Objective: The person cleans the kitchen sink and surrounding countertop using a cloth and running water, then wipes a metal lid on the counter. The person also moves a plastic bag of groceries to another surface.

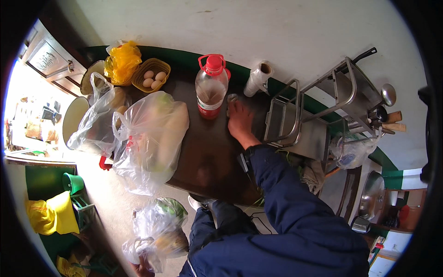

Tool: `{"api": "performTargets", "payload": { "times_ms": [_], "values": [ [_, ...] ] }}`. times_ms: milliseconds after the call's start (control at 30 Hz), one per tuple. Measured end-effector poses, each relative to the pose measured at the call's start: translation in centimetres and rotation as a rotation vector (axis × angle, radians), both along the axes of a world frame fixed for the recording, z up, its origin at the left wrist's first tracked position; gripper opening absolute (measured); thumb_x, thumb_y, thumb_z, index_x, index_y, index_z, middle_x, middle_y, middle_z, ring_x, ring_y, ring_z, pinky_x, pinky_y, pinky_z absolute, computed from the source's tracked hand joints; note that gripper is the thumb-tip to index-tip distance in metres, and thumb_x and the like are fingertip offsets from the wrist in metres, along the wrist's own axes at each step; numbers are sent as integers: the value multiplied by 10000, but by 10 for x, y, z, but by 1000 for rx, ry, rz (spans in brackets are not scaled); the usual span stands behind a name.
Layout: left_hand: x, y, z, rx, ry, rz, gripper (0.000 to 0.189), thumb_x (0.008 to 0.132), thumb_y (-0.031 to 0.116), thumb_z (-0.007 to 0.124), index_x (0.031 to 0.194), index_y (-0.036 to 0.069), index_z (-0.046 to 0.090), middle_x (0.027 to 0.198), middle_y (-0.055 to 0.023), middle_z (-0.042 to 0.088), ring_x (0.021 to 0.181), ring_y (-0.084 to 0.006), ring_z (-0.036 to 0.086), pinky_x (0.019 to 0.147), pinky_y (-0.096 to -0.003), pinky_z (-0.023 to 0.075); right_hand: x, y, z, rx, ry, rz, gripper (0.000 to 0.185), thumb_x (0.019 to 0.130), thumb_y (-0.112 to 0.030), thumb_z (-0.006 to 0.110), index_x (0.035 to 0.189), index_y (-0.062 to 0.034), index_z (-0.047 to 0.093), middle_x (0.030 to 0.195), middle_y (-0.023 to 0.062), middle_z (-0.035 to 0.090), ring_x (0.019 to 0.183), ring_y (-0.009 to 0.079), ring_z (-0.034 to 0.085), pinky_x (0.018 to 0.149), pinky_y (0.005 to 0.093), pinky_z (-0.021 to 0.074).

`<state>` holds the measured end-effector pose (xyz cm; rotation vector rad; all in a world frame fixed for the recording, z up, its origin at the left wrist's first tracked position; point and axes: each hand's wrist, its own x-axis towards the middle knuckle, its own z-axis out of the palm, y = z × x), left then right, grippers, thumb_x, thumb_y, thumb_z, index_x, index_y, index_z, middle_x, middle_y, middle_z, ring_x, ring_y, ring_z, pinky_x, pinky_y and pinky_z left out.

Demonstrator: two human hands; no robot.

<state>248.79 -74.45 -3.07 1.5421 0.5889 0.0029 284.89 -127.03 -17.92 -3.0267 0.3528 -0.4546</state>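
Note:
At the bottom edge, my left hand (142,267) is partly cut off and grips a clear plastic bag (155,232). Through its film show something leafy green and something yellowish brown. My right hand (239,119) reaches across the dark brown tabletop (207,155), fingers resting over a small crumpled greyish cloth (232,99) that they partly hide. Just left of this hand stands a large plastic bottle (211,88) with a red cap and handle, partly filled. A knife (244,162) lies by my right sleeve, partly covered by it.
Left on the table are a bulging bag of produce (152,138), another clear bag (100,121), a yellow bag (124,64) and a basket of eggs (150,76). To the right stand a plastic film roll (258,78) and a metal rack (311,107) with utensils.

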Motion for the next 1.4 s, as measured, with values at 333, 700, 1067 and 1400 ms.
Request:
{"api": "performTargets", "payload": {
  "times_ms": [333,700,1067,1400],
  "values": [
    [7,15,3,-61,-77,-133,419,1030,23,563,1427,58,435,1346,-137,586,1169,-226,607,989,-381,512,-147,118,15,271,77,510,428,867,-128,586,1290,-73,628,1380,127,551,1285,347,509,1008,471,473],
    [18,32,21,-56,-65,-91,408,1024,33,588,1403,54,438,1299,-120,599,1101,-199,613,929,-344,524,-177,118,32,571,103,740,289,932,-97,550,1153,-76,735,1230,142,691,1161,326,633,1024,427,494],
    [-22,67,22,-69,-110,-79,411,1044,78,571,1438,68,457,1298,-108,616,1109,-208,627,921,-360,533,-79,97,1,279,4,181,435,914,-89,566,1341,-10,547,1308,217,583,1198,409,563,1002,495,488],
    [-23,77,15,-86,-126,-62,393,1039,53,568,1420,71,470,1304,-107,609,1124,-200,622,948,-353,525,-201,226,10,504,209,791,316,888,-90,583,1189,-99,681,1270,123,643,1198,320,592,1009,452,483]
  ]
}}
